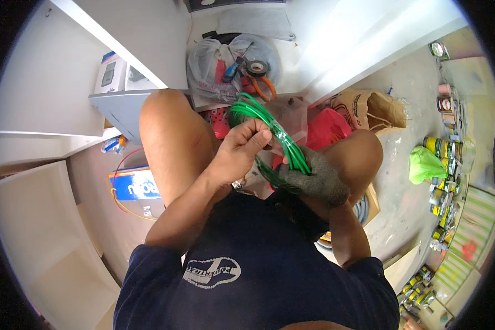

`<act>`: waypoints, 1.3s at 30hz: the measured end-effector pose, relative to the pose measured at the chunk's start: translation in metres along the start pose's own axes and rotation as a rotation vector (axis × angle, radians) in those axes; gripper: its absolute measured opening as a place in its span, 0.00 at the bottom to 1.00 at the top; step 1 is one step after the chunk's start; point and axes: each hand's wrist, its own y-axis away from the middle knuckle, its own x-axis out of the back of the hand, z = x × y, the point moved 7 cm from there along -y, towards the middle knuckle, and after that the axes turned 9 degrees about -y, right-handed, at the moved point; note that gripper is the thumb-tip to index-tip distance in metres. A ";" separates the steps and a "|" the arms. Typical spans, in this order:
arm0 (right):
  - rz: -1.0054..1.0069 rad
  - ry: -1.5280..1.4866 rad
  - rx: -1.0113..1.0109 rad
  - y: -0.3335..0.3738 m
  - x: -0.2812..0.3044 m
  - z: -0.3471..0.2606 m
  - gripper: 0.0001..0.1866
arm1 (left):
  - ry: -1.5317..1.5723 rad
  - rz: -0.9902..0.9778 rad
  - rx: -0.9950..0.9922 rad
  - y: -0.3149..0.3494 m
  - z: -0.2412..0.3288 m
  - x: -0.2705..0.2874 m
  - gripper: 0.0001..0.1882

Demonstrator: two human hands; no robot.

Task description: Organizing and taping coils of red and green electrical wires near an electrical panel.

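Head view: a coil of green wire (278, 132) is held between the person's knees. The bare left hand (237, 154) is at the coil's left side, thumb and forefinger pinching it near a band of clear tape (280, 133). The right hand (320, 180), in a grey glove, grips the coil's lower end; its fingers are curled around the strands, partly hidden. Beyond the coil sits a clear plastic bag (202, 69) with a roll of black tape (257, 67). Right of the coil: a red bag (327, 127), then a brown paper bag (380, 107). Well left of it, on the floor, a blue and white box (127, 185).
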 end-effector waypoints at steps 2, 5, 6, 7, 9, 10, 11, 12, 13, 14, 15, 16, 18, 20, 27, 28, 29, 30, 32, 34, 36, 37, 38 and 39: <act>-0.034 0.216 0.069 -0.004 -0.010 -0.008 0.22 | 0.032 -0.037 0.031 -0.004 -0.001 0.002 0.10; -0.080 0.361 0.133 -0.001 -0.019 -0.017 0.21 | -0.286 0.074 -0.048 -0.002 0.010 0.002 0.12; -0.079 0.360 0.133 0.000 -0.019 -0.015 0.21 | -0.436 0.138 -0.032 0.000 0.013 0.003 0.13; -0.031 0.313 0.138 -0.001 -0.015 -0.010 0.20 | -0.437 0.137 -0.031 0.003 0.016 0.002 0.13; 0.019 0.252 0.144 -0.001 -0.015 -0.008 0.20 | -0.645 0.208 0.047 0.010 0.031 0.004 0.14; 0.084 0.372 0.215 0.000 -0.018 -0.014 0.15 | -0.653 0.203 0.052 0.015 0.038 0.004 0.14; 0.149 0.490 0.286 0.002 -0.023 -0.020 0.10 | -0.718 0.225 0.035 0.025 0.049 0.007 0.13; 0.155 0.475 0.286 0.000 -0.027 -0.017 0.10 | -0.782 0.239 0.015 0.031 0.065 0.007 0.13; 0.171 0.617 0.399 0.001 -0.035 -0.019 0.10 | -0.909 0.255 0.065 0.035 0.080 0.006 0.11; 0.180 0.762 0.519 0.002 -0.044 -0.023 0.10 | -0.921 0.255 0.066 0.036 0.085 0.009 0.11; 0.180 0.752 0.524 0.001 -0.046 -0.024 0.10 | -1.007 0.188 0.008 0.031 0.091 0.006 0.11; 0.116 0.832 0.606 0.003 -0.054 -0.029 0.11 | -1.088 0.120 -0.052 0.025 0.097 0.004 0.10; 0.016 0.918 0.693 0.013 -0.067 -0.033 0.12 | -1.319 -0.080 -0.379 0.011 0.108 -0.015 0.10; -0.066 1.172 0.792 0.028 -0.078 -0.033 0.13 | -1.451 -0.491 -0.374 -0.013 0.078 -0.027 0.09; 0.055 1.263 0.794 0.052 -0.049 -0.045 0.15 | -1.702 -0.735 -0.265 -0.065 0.039 -0.059 0.11; 0.141 1.129 0.693 0.047 -0.035 -0.041 0.15 | -1.554 -0.347 -0.506 -0.075 0.072 -0.055 0.12; 0.238 0.987 0.583 0.046 -0.019 -0.038 0.15 | -1.344 0.009 -0.720 -0.065 0.116 -0.046 0.12; 0.279 0.991 0.574 0.048 -0.016 -0.045 0.15 | -0.861 0.310 -0.753 -0.045 0.150 -0.020 0.11; 0.338 0.690 0.531 0.050 -0.005 -0.062 0.10 | -0.109 0.322 -0.849 0.008 0.180 0.014 0.11; 0.329 0.404 0.451 0.050 0.012 -0.054 0.09 | -0.241 0.342 -0.609 0.021 0.141 -0.002 0.11; 0.291 0.108 0.378 0.045 0.019 -0.052 0.07 | -0.411 0.240 -0.251 0.011 0.082 -0.011 0.07; 0.247 -0.005 0.301 0.045 0.020 -0.051 0.09 | -0.335 0.242 -0.153 0.008 0.060 -0.019 0.08; 0.202 -0.117 0.221 0.045 0.019 -0.049 0.12 | -0.332 0.252 -0.158 0.003 0.057 -0.027 0.08; 0.189 -0.111 0.218 0.048 0.012 -0.052 0.12 | -0.347 0.217 -0.361 0.004 0.069 -0.038 0.07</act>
